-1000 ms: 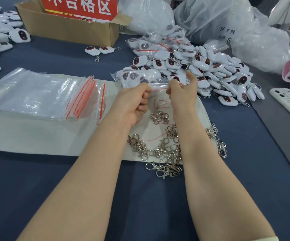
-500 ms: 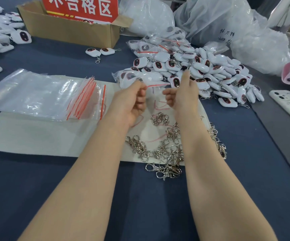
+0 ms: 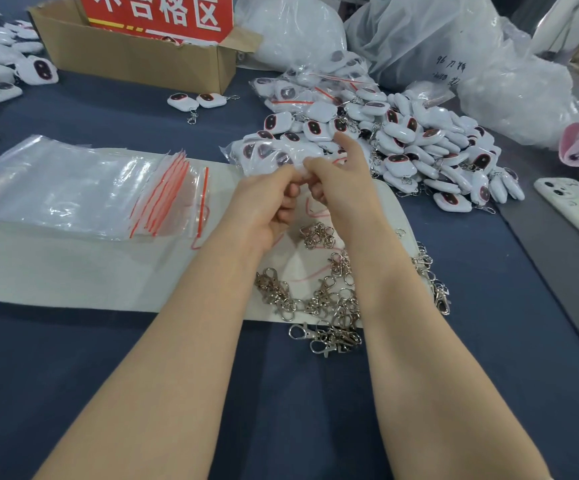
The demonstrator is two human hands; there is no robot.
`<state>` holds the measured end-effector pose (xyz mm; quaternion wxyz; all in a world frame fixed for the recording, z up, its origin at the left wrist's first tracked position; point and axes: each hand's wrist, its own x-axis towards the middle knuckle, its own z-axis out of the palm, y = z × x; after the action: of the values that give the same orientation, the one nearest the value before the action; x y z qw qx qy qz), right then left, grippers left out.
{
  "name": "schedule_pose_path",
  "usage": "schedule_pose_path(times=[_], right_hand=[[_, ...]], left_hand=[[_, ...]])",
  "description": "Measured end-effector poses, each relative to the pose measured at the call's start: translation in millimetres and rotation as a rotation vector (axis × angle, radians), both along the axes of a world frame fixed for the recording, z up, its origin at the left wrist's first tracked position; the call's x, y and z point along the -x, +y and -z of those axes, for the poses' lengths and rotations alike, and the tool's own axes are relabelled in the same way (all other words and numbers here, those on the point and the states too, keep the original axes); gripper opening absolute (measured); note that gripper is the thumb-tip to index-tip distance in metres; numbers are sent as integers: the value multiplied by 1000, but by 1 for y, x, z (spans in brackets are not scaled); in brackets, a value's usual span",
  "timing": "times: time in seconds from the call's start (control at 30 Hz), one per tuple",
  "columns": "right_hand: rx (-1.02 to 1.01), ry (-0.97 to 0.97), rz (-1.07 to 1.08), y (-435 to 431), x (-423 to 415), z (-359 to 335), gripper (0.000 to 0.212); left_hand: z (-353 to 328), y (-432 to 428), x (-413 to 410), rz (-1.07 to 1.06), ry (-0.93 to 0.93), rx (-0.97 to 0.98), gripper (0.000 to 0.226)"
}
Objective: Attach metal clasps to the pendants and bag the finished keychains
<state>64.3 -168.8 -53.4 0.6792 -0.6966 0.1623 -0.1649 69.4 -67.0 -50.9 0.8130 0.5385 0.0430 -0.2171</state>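
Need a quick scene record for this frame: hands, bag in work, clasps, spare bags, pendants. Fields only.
left hand: pinches top edge of filled bag
right hand: pinches same edge, index finger raised
clasps: loose heap, mostly on white mat
empty bags: stack on mat, left
pendants: pile behind, right

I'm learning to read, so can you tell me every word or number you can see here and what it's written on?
"不合格区": big white characters on the red sign standing in the cardboard box. Their tops are cut off by the picture edge, so the first one is less sure.
"96": handwritten on the big clear plastic sack. The marks after it and below it are too scrawled to read.
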Motion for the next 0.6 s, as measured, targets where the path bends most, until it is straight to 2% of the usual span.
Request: schedule_pose_path(times=[0.3,0.6], right_hand=[[-132,3,187,-13,-6,9,58],[-210,48,186,-21,-7,12,51]], left_hand=[[2,2,2,10,-74,-84,26],[3,11,-1,-24,-118,-51,30]])
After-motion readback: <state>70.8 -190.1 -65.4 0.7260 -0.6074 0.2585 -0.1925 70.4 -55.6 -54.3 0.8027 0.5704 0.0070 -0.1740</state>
